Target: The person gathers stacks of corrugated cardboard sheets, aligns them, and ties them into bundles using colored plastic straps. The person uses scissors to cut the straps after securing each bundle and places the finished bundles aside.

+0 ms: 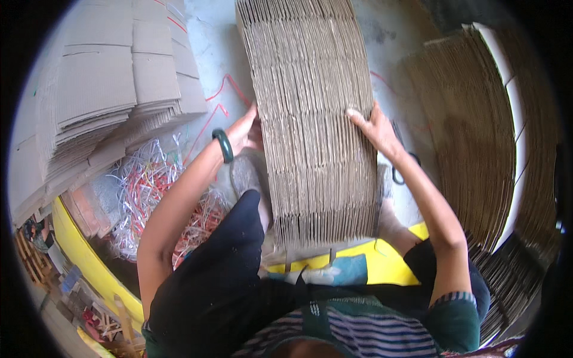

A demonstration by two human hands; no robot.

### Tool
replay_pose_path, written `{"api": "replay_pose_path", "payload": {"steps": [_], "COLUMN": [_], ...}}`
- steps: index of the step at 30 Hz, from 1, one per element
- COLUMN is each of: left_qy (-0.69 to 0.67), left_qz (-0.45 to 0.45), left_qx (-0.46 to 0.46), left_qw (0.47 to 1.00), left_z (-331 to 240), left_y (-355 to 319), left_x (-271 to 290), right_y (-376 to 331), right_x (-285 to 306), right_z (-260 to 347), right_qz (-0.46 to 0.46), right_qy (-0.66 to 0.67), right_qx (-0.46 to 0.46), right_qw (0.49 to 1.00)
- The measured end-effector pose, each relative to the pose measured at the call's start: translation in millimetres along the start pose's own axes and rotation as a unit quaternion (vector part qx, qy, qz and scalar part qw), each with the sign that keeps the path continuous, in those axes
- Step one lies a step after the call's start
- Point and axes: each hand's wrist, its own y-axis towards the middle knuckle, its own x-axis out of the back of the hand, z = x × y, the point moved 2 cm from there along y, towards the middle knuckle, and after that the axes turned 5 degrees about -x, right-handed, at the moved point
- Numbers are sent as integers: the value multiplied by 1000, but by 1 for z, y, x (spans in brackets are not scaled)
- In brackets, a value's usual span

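Observation:
A long stack of flattened cardboard boxes (316,143) stands on the floor between my legs, its many folded edges facing up. My left hand (243,130) presses against the stack's left side, a dark green bangle (222,145) on its wrist; part of its fingers is hidden by the cardboard. On the opposite side, my right hand (376,128) grips the edge, thumb over the top edges and fingers along the side. A dark band (399,173) circles the right wrist. The stack is held between both hands.
Flat cardboard sheets (95,80) are piled at the left, above a heap of white and red strapping scraps (149,188). More cardboard stacks (471,119) stand at the right. Red strap pieces (209,122) lie on the floor (218,42). A yellow edge (385,262) shows below me.

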Motion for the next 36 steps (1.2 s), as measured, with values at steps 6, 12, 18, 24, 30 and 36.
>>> {"api": "replay_pose_path", "payload": {"steps": [6, 12, 18, 24, 30, 36], "left_qy": [-12, -22, 367, 689, 661, 714], "left_qz": [20, -4, -390, -71, -81, 46], "left_qx": [9, 4, -383, -415, -459, -442], "left_qw": [1000, 1000, 753, 590, 588, 541], "left_z": [2, 8, -18, -21, -61, -56], "left_y": [-10, -12, -19, -36, -6, 40], "left_x": [-3, 11, -38, -104, -154, -176], "right_y": [-1, -7, -3, 3, 19, 50], "right_x": [1, -9, -15, -17, 0, 17], "right_z": [2, 22, 9, 5, -24, -35], "right_qz": [-1, -14, -73, -35, 26, 65], "right_qy": [-131, -118, -120, -101, 142, 244], "right_qx": [-28, -58, -5, 3, -73, -109], "right_qw": [991, 991, 990, 994, 987, 961]}}
